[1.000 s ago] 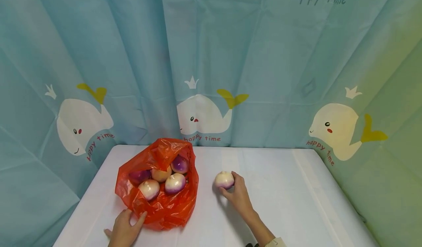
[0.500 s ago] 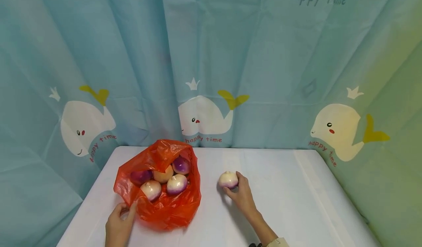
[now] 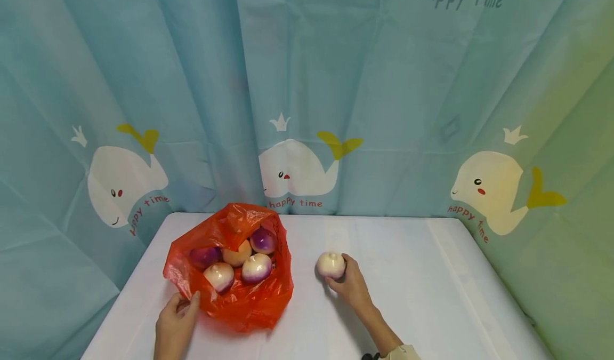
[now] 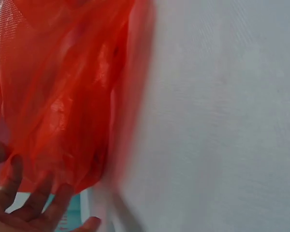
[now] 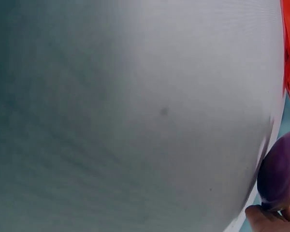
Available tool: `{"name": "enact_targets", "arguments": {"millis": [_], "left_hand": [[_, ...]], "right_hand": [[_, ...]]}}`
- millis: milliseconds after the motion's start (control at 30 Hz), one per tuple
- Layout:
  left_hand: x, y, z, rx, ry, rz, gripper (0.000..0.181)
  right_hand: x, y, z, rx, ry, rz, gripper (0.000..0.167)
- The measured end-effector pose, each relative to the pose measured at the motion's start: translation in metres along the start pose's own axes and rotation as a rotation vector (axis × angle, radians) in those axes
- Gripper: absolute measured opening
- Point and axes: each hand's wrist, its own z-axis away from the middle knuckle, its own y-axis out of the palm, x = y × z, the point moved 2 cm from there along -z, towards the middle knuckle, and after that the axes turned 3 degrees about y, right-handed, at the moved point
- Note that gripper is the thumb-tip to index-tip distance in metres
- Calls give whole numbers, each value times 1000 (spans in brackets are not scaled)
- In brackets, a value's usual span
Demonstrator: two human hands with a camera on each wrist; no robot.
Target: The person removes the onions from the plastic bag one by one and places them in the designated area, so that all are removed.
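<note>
In the head view, a red plastic bag (image 3: pixel 240 317) lies spread on the left half of the table with its mouth open. Inside are several glossy round vegetables, among them a white and purple turnip (image 3: pixel 256 268), a purple one (image 3: pixel 263 240) and an orange-tan one (image 3: pixel 237 254). My left hand (image 3: pixel 175 322) pinches the bag's near left rim between thumb and fingers; the left wrist view shows the thin film beside my fingers (image 4: pixel 38 198). To the right of the bag, my right hand (image 3: pixel 354 285) grips another white and purple turnip (image 3: pixel 331 265), its nub facing up, on or just above the table.
A white table (image 3: pixel 422 296) extends to the right of my right hand. Behind it and at both sides hangs a blue-green curtain (image 3: pixel 393 93) with whale prints. A dark object, partly hidden, shows by my right sleeve (image 3: pixel 403 352).
My left hand has shifted slightly left and now pinches the bag's rim, which it tugs a little outward. The turnip in my right hand has tilted, showing less purple.
</note>
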Motion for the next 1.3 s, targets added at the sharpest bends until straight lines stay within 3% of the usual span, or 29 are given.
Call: {"name": "enact_targets", "arguments": {"millis": [133, 300, 500, 900, 1300], "left_hand": [[5, 4, 0, 139, -31, -55, 74], [11, 7, 0, 179, 16, -108, 65], [13, 12, -2, 253, 27, -118, 65], [12, 12, -4, 213, 120, -155, 50], [12, 14, -1, 225, 104, -164, 45]], "right_hand": [[-1, 0, 0, 13, -7, 22, 70], [-2, 1, -1, 20, -5, 43, 70], [-2, 0, 1, 35, 10, 40, 72], [-2, -3, -1, 33, -9, 30, 71], [-3, -2, 1, 30, 29, 39, 77]]}}
